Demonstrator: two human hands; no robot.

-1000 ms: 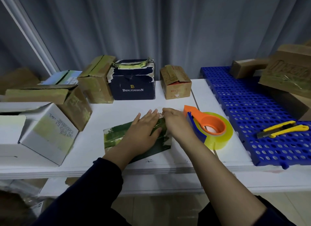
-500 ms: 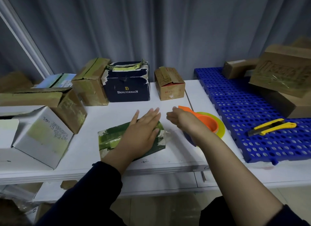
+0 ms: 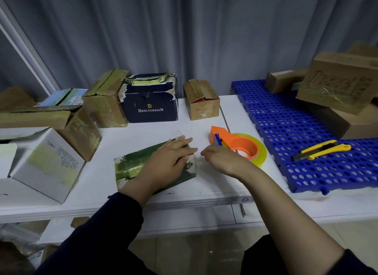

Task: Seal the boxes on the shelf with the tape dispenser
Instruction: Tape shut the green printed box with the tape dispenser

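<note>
A flat green-and-white box (image 3: 131, 166) lies on the white shelf (image 3: 204, 127) near its front edge. My left hand (image 3: 169, 162) rests flat on the box's top with straight fingers. My right hand (image 3: 221, 158) hovers just off the box's right end, fingers loosely curled and pointing left, with nothing visible in them. Behind that hand, the orange tape dispenser (image 3: 237, 143) with its clear yellowish roll lies on the shelf, partly hidden by my wrist.
Along the back stand a brown carton (image 3: 106, 102), a navy box (image 3: 150, 104) and a small brown box (image 3: 201, 100). A tilted white box (image 3: 47, 162) sits left. Right, a blue perforated mat (image 3: 286, 131) carries a yellow utility knife (image 3: 321, 150) and stacked cartons (image 3: 337, 86).
My right hand left the box top, swung right over the dispenser, then came back to the box's right end. My left hand stayed pressed on the box.
</note>
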